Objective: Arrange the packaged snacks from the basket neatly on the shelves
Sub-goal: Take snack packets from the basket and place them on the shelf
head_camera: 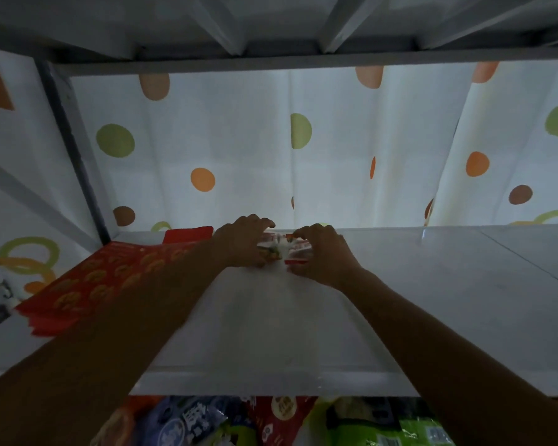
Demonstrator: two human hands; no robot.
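1. Snack packet (283, 250), small, in red and white film, lies far back on the white shelf (432, 284), close to the dotted curtain (239, 140) and between the two hands.
2. Left hand (242, 243) grips its left end with the fingers curled over the top. Right hand (322, 252) pinches its right end in the same way.
3. It looks light and soft (thin film, probably crinkly and a little slippery), so I judge that a gentle hold is enough.
4. The contents may crush, so it is better to hold the sealed ends and not press the middle.
5. Flat red packets (103, 278) lie just to the left on the same shelf, a good line to align with.
6. More packets (207, 423) show below the shelf edge.
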